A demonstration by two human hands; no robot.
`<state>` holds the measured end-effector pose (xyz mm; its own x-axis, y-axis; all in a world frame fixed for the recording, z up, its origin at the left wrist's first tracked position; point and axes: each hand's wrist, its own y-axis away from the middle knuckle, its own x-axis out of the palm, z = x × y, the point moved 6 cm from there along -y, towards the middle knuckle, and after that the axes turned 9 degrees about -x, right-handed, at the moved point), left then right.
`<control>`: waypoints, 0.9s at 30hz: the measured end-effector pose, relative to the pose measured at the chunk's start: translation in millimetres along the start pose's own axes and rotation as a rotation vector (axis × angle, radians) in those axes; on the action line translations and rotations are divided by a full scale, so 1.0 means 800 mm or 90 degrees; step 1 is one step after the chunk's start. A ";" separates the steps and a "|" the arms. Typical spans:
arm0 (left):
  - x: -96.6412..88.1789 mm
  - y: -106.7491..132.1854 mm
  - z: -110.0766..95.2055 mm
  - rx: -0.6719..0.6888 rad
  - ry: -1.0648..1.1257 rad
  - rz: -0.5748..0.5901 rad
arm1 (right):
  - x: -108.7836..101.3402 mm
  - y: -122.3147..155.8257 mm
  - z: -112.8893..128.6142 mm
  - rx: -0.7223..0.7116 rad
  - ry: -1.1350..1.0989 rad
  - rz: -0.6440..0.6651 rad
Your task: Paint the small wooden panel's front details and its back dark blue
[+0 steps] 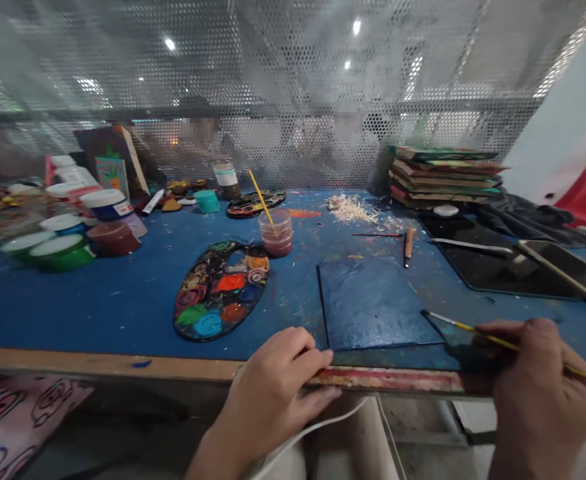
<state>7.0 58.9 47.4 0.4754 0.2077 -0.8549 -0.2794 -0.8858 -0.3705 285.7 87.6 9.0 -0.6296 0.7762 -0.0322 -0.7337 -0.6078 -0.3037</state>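
My right hand is closed around a thin yellow paintbrush. The brush's dark tip is at the right side of a square board painted dark blue, which lies flat with a wet-looking sheen. My left hand grips the paint-stained table edge, fingers curled over the top and thumb lower down. Its index fingertip is by the board's near left corner; whether it touches the board I cannot tell. Left of the board lies an oval paint palette with several colours. A cup of murky pink water holds another yellow brush.
Paint tubs crowd the left. A carving tool with a wooden handle and wood shavings lie beyond the board. At right are a black tablet, a phone and stacked boards. A white cable hangs below.
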 end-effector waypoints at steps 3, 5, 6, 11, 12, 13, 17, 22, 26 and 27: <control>0.000 -0.002 0.002 0.012 0.004 0.003 | -0.002 -0.004 -0.001 0.011 0.025 -0.046; 0.000 -0.003 0.002 0.011 0.003 0.003 | -0.002 -0.006 0.005 -0.035 0.023 -0.048; 0.000 -0.002 0.002 0.010 0.001 0.002 | -0.001 -0.006 0.007 -0.052 0.026 -0.042; 0.000 0.001 0.001 -0.005 0.001 -0.002 | -0.004 -0.001 -0.001 0.015 0.040 -0.032; 0.000 0.001 0.001 -0.006 0.001 -0.002 | -0.004 -0.001 -0.002 0.022 0.042 -0.031; 0.001 0.001 0.002 -0.006 -0.001 -0.003 | -0.004 -0.002 -0.003 0.022 0.041 -0.029; 0.000 -0.001 0.003 0.010 -0.007 -0.018 | -0.001 -0.011 -0.004 0.005 -0.007 -0.026; -0.005 -0.006 0.005 0.085 -0.011 -0.059 | 0.011 -0.023 0.006 -0.061 -0.004 0.015; -0.002 -0.010 0.016 0.147 -0.034 -0.104 | 0.016 -0.029 0.013 -0.095 -0.041 0.024; 0.000 -0.010 0.020 0.155 -0.034 -0.109 | 0.017 -0.029 0.014 -0.101 -0.039 0.031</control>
<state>-4.3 72.1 44.7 0.4897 0.3735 -0.7878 -0.3937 -0.7115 -0.5820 291.1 110.2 26.2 -0.6817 0.7316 0.0056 -0.6548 -0.6068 -0.4505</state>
